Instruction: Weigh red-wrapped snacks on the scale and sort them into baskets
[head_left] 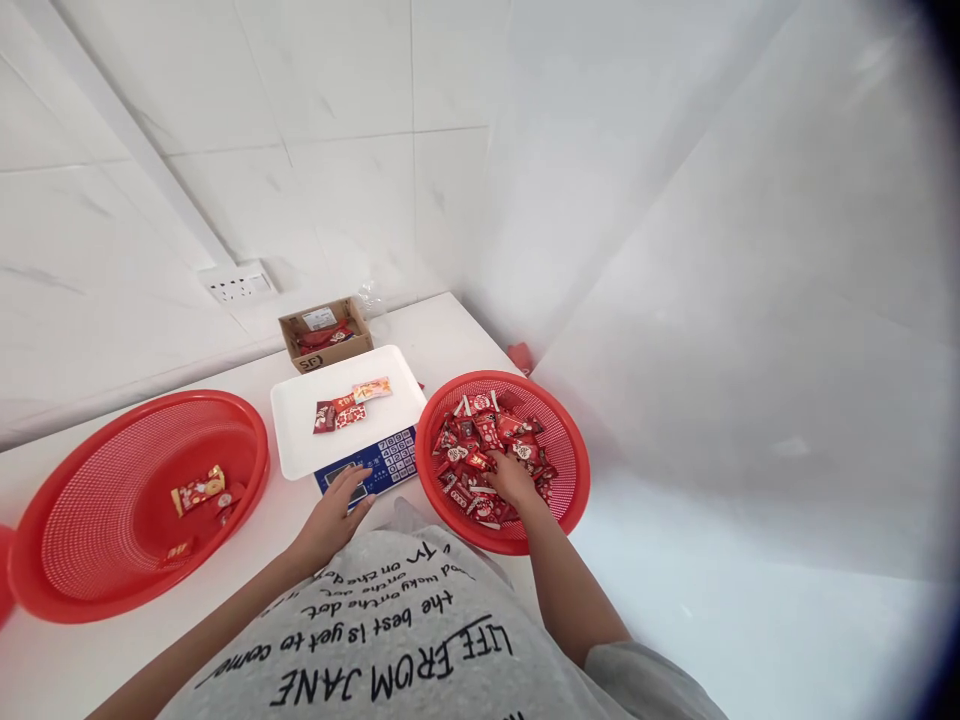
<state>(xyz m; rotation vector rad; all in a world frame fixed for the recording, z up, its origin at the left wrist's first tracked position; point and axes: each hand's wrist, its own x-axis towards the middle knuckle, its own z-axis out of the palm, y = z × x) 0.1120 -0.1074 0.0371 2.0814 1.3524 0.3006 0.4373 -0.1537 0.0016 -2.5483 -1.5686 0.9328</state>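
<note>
My right hand [514, 482] reaches into a red perforated basket [564, 425] filled with small red-wrapped snack packets [465, 430]. Its fingertips are down among the packets, so whether they grip one is hidden. Over the front of a digital scale [397, 462] lies my left hand [335, 520], open, fingers stretched across the blue panel and partly covering the display. On the scale's white tray [296, 420] rest a dark red packet [324, 416], a red and white packet [350, 411] and a pink and yellow packet [373, 388].
A large red basket [97, 520] on the left holds a gold-edged packet [199, 490] and other red packets. Behind the scale, a cardboard box [337, 352] with red packets stands on the white table [427, 330]. A wall socket [238, 285] is at the back left.
</note>
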